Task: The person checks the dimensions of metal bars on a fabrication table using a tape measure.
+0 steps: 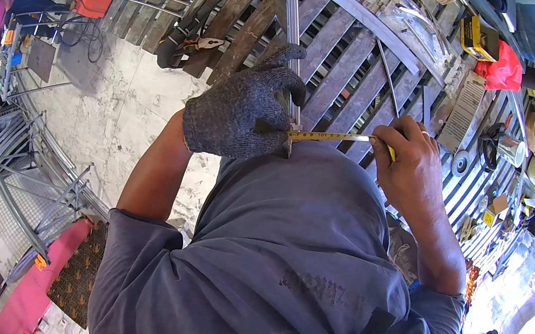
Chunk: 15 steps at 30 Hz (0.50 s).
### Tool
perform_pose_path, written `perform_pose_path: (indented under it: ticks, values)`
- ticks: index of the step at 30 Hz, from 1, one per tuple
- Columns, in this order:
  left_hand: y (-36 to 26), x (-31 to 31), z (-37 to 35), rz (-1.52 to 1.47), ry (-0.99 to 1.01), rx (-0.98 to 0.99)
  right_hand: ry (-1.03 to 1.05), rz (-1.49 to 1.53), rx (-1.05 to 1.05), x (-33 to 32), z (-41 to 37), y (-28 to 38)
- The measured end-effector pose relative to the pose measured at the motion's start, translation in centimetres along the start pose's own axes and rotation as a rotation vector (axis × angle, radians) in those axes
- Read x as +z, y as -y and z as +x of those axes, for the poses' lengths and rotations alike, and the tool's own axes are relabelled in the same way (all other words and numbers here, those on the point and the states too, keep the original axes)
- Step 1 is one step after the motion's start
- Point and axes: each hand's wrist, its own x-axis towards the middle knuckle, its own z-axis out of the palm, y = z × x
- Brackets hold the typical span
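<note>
Between the dark-gloved left hand (240,108), grip unclear, and the bare right hand (412,163) pinching it, slim yellow measuring tape (334,137), likely springy, is best held endwise.

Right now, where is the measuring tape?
The measuring tape stretches between the gloved left hand and bare right hand, above and right of centre in the head view.

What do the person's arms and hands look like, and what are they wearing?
The left hand has a dark grey knitted glove ending at the wrist. The right hand has no glove, but what looks like a light ring. Both arms have short grey-blue cloth sleeves.
</note>
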Motion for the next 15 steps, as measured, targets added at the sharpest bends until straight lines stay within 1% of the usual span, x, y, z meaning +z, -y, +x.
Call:
perform_pose_path:
  ticks: [4, 7, 10, 13, 15]
  values:
    - [-0.48, -0.49, 0.2, 0.07, 0.036, -0.005, -0.03, -0.023, -0.026, -0.26, 0.18, 0.37]
    - [0.17, -0.13, 0.17, 0.101, -0.013, 0.104, -0.027, -0.028, -0.023, -0.12, 0.16, 0.35]
    - [0.12, -0.19, 0.19, 0.075, -0.003, 0.114, -0.03, -0.022, -0.02, -0.03, 0.19, 0.36]
    - [0.35, 0.33, -0.12, 0.072, -0.033, 0.086, -0.043, -0.009, -0.031, 0.11, 0.21, 0.22]
    - [-0.03, 0.22, -0.05, 0.026, -0.015, 0.04, -0.022, 0.005, -0.017, 0.24, 0.13, -0.01]
